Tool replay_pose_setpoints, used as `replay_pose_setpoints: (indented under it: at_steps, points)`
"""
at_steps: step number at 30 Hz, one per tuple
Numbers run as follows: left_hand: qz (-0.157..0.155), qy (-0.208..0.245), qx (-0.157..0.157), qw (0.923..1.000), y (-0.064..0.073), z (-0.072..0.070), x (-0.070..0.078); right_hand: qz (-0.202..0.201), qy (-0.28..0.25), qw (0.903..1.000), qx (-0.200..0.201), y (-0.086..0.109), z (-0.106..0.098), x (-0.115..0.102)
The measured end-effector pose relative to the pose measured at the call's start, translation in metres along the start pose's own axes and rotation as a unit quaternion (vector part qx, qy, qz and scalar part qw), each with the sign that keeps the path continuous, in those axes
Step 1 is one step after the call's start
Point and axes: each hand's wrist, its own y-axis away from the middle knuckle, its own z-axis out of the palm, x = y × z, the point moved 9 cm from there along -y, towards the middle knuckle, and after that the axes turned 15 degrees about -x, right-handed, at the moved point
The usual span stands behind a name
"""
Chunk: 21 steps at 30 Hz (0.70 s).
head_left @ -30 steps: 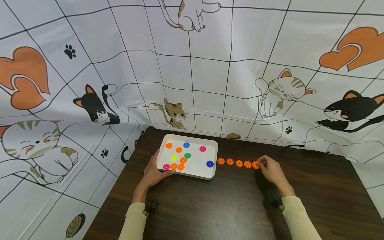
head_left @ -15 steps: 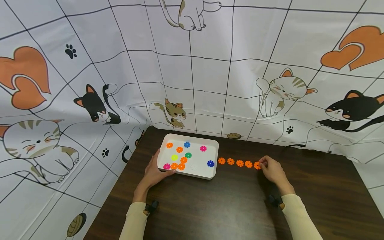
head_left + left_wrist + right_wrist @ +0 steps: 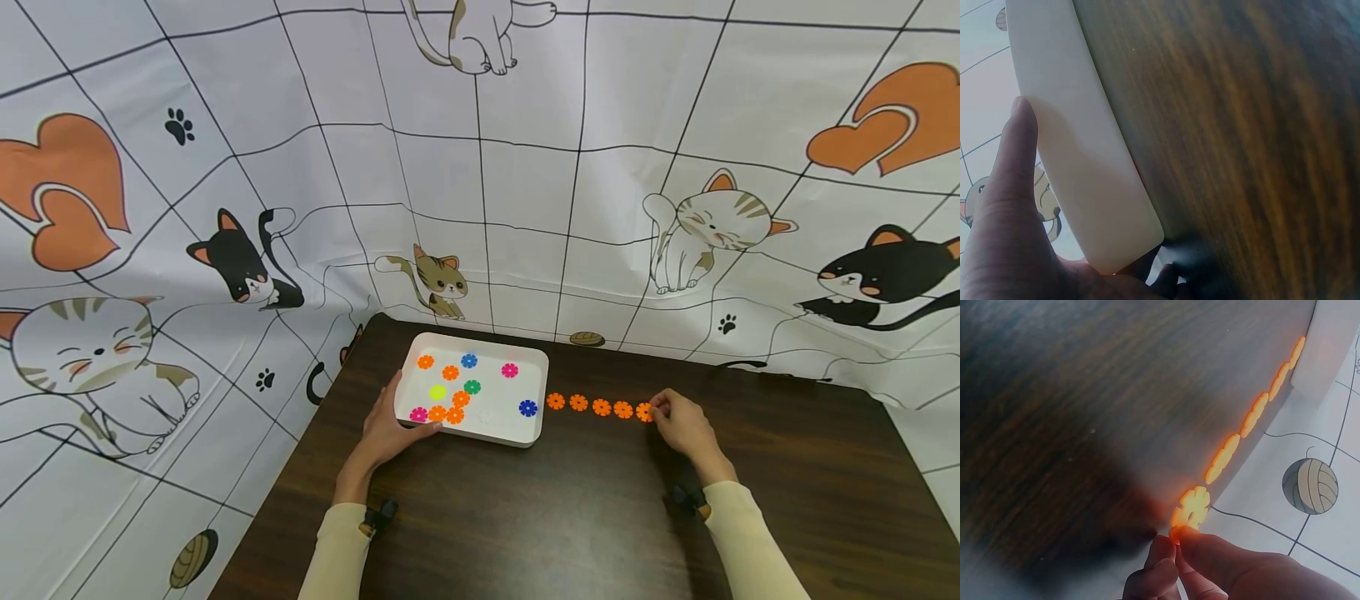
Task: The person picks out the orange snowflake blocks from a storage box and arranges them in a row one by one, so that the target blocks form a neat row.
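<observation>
Disc (image 3: pixel 644 412), orange and tilted, pinched in narrow grip of right hand (image 3: pixel 684 425), at right end of orange row (image 3: pixel 602 407). Barely shifted over last second; placing apparently unfinished. Left hand (image 3: pixel 386 433) gripping wide round corner of white tray (image 3: pixel 495 400). Dark wood-grain table (image 3: pixel 585 500), cat-print sheeting (image 3: pixel 525 183) behind.
</observation>
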Motion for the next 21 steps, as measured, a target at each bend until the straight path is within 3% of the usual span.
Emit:
replay_pose_setpoints:
  at_steps: [14, 21]
  points:
    - [0.002, -0.004, 0.005, 1.0, -0.001, 0.0, 0.0, -0.005, -0.002, 1.0, 0.006, 0.003, -0.003, -0.004]
    - [0.001, -0.004, 0.004, 1.0, 0.0, 0.0, 0.0, -0.033, 0.004, 0.9992, 0.024, 0.004, -0.01, -0.023]
